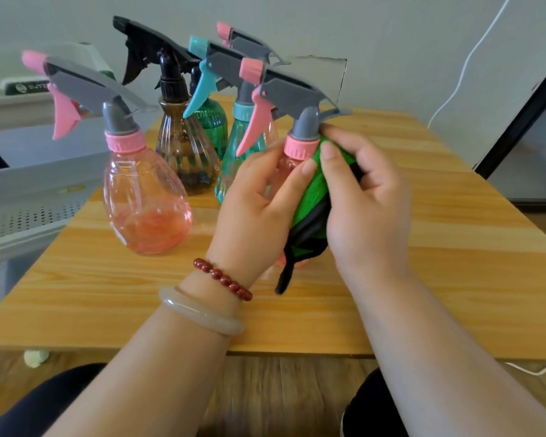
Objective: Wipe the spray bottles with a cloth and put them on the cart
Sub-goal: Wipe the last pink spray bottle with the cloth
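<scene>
A person seated at a light wooden table point(454, 247) holds a pink spray bottle point(300, 149) upright near the middle of the view. Its grey trigger head and pink nozzle point toward 10 o'clock. The left hand point(259, 197) grips the clear pink body from the 9 o'clock side, with fingers curled round it and the thumb lying across the front. The right hand point(366, 197) wraps a green cloth point(314, 190) with black edging round the bottle's 3 o'clock side, its fingers curved over the fabric and one fingertip touching the grey neck. A black corner of the cloth hangs down to the tabletop at 6 o'clock of the bottle. Whether the bottle's base rests on the table cannot be told. At 9 o'clock of it, apart from the hand, stands a second pink spray bottle point(145, 197) with a little pink liquid in the bottom. At 11 o'clock stands a tight group: a brown spray bottle point(183, 152) with a black head, a green spray bottle point(213, 121) behind it, and a teal spray bottle point(234, 152). One more pink-tipped spray head point(243, 39) shows at the back. A grey perforated metal cart point(29, 184) sits off the table's 9 o'clock edge. The left wrist wears a red bead bracelet point(223, 279) and a pale bangle point(202, 313).
</scene>
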A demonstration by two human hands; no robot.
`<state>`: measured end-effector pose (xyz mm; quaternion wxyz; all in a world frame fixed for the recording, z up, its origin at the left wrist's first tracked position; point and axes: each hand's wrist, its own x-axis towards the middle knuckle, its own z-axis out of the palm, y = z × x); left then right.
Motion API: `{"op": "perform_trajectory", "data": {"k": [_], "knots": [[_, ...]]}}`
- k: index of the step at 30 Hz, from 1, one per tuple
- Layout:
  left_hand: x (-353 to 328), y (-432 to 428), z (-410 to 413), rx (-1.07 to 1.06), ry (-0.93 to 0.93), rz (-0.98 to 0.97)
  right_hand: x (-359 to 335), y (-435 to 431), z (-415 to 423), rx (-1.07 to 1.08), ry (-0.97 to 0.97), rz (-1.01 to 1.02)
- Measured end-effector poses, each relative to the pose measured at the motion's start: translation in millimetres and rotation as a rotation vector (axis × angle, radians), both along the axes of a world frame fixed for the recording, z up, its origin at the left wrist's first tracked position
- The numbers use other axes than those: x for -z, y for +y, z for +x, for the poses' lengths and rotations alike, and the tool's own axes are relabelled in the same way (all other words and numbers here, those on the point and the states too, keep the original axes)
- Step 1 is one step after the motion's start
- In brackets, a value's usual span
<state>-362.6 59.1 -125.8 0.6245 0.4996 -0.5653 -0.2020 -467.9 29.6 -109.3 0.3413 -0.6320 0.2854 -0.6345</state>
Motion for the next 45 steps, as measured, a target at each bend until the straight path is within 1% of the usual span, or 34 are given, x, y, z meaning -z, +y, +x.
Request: {"op": "perform_trajectory", "data": {"k": [2,4,5,6,8,10,11,14,16,18,21,22,25,28,31,33,35,36,37,39,40,42,45], "knots": [[-2,0,1,0.015,-0.008,-0.011,8,-1,2,0.014,0.097,-0.020],[-3,1,3,0.044,0.032,-0.018,13,-8,1,0.034,0.159,0.048],[-4,0,4,0.063,0.081,-0.017,14,-11,0,0.051,0.173,0.094],[-3,0,5,0.076,0.116,-0.016,13,-15,-1,0.077,0.155,0.134],[-3,-1,4,0.084,0.110,-0.021,7,-20,-5,0.140,0.015,0.163],[-2,-2,1,0.083,0.113,-0.021,-1,-19,-6,0.159,-0.116,0.108],[-3,-2,-1,0.089,0.129,-0.022,-3,-16,-3,0.139,-0.131,0.070],[-2,-2,-2,0.064,0.146,-0.035,6,-4,9,0.088,-0.037,-0.011],[-2,-2,-1,0.053,0.167,-0.030,15,1,13,0.131,0.057,-0.066],[-1,-2,2,0.050,0.186,-0.006,17,1,12,0.152,0.105,-0.052],[1,-2,4,0.046,0.127,0.001,11,-3,6,0.162,0.187,-0.003],[2,-2,4,0.046,0.105,0.001,8,-5,4,0.164,0.188,0.018],[2,0,-1,0.047,0.060,-0.010,-1,-6,1,0.163,0.080,0.014],[0,3,-3,0.070,0.087,0.008,-1,-5,0,0.155,0.075,-0.018],[-8,4,-3,0.088,0.117,0.051,4,-6,-3,0.104,0.147,0.001],[-11,1,-3,0.038,0.082,0.039,5,-10,-5,0.069,0.215,0.055],[-9,-3,-1,-0.070,-0.028,0.040,3,-14,-8,0.053,0.244,0.103],[-9,-4,0,-0.117,-0.062,0.048,1,-16,-8,0.064,0.221,0.104],[-8,-4,1,-0.127,-0.070,0.041,-1,-17,-9,0.077,0.156,0.091],[-6,-3,0,-0.077,-0.025,0.003,-5,-17,-9,0.042,-0.019,0.068],[-6,-2,-1,-0.055,0.023,-0.013,-7,-16,-8,0.006,-0.065,0.047],[-6,1,-3,-0.028,0.073,-0.050,-6,-13,-6,-0.019,-0.046,-0.002],[-7,1,-2,-0.012,0.100,-0.057,0,-15,-6,0.002,0.081,-0.027]]}}
